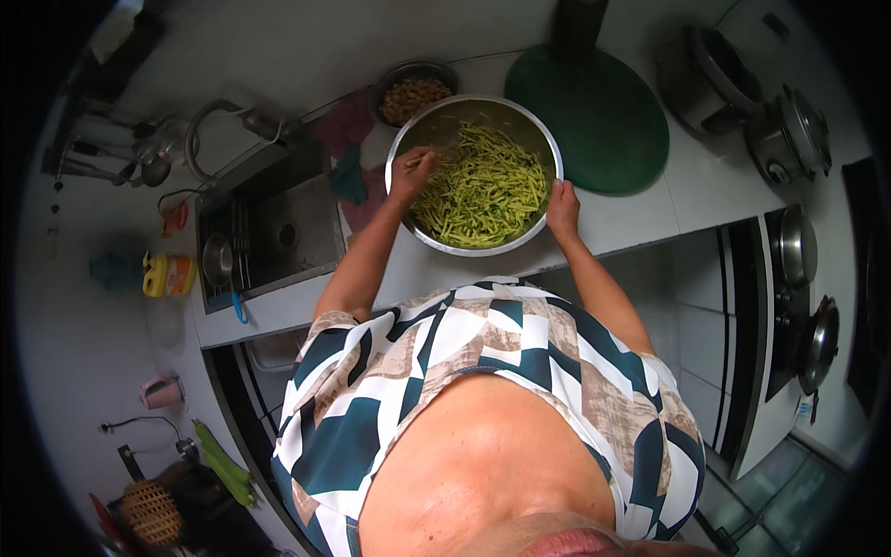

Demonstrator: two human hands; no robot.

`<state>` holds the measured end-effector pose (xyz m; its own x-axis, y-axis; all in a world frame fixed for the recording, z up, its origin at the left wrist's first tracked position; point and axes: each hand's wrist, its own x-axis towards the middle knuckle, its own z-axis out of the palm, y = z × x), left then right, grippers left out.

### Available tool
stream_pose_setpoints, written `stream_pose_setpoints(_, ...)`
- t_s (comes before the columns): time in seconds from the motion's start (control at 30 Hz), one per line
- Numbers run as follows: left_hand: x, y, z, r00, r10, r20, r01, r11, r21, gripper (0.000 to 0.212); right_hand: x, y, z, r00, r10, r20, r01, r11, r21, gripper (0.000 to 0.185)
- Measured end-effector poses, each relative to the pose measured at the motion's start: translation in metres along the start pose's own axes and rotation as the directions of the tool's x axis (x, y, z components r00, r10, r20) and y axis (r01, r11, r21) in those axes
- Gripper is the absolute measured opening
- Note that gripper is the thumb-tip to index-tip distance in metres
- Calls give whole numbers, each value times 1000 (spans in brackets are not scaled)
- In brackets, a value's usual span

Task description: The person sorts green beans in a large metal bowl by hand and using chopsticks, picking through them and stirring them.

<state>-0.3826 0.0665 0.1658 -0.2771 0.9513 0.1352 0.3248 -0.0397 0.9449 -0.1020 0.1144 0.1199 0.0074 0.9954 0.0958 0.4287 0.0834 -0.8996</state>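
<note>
A large steel mixing bowl (473,102) rests on the white counter in front of me. Thin green shreds, apparently a cut vegetable (487,191), fill much of it. My left hand (412,174) is over the bowl's left rim, closed around what look like wooden chopsticks (415,163); their far ends are hard to make out against the bowl. At the opposite side, my right hand (563,207) grips the rim, thumb up along the edge.
Behind the bowl sits a smaller metal bowl (415,97) of peanut-like pieces. A round green cutting board (592,132) lies to the right, with cookers (710,80) beyond. The sink (285,223) and cloths (348,174) are at left. A gas stove (783,334) stands far right.
</note>
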Motion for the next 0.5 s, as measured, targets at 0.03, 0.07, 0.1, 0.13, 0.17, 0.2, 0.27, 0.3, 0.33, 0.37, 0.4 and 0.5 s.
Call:
stream_pose_setpoints(0.03,-2,-4,9,993,-103,62,109,988,-105,16,0,-2,2,1000,4,-5,-4,1000,0,28)
stream_pose_setpoints(0.07,-7,-11,16,987,-112,116,132,974,-187,18,-1,-5,3,1000,17,1,-17,1000,-10,27)
stream_pose_setpoints(0.1,-10,-2,24,985,-112,134,136,973,-187,18,0,-2,2,999,39,-4,-39,999,-24,27)
stream_pose_setpoints(0.13,-14,16,27,976,-96,195,126,981,-148,18,1,2,2,999,42,-11,-42,999,-6,27)
stream_pose_setpoints(0.17,-18,30,30,963,-83,255,114,987,-110,19,1,6,1,998,52,-20,-52,999,-6,27)
stream_pose_setpoints(0.2,-22,36,21,960,-53,276,91,988,-127,19,0,4,2,999,37,-18,-38,999,-7,27)
stream_pose_setpoints(0.27,-28,70,13,940,-34,340,51,998,-42,19,0,6,2,999,39,-29,-39,999,-10,27)
stream_pose_setpoints(0.3,-35,85,8,922,-19,388,5,999,37,18,-1,6,2,999,31,-30,-32,999,-10,28)
stream_pose_setpoints(0.33,-41,91,9,908,35,417,-42,999,9,17,0,7,3,999,23,-35,-23,1000,-14,28)
stream_pose_setpoints(0.37,-48,98,15,897,62,437,-76,997,15,14,1,8,3,999,28,-41,-29,1000,-11,28)
stream_pose_setpoints(0.4,-53,97,23,883,82,462,-110,993,34,13,1,9,4,999,22,-43,-22,1000,-1,28)
stream_pose_setpoints(0.5,-60,76,58,849,186,495,-266,959,97,14,-2,4,5,999,18,-33,-17,999,29,28)
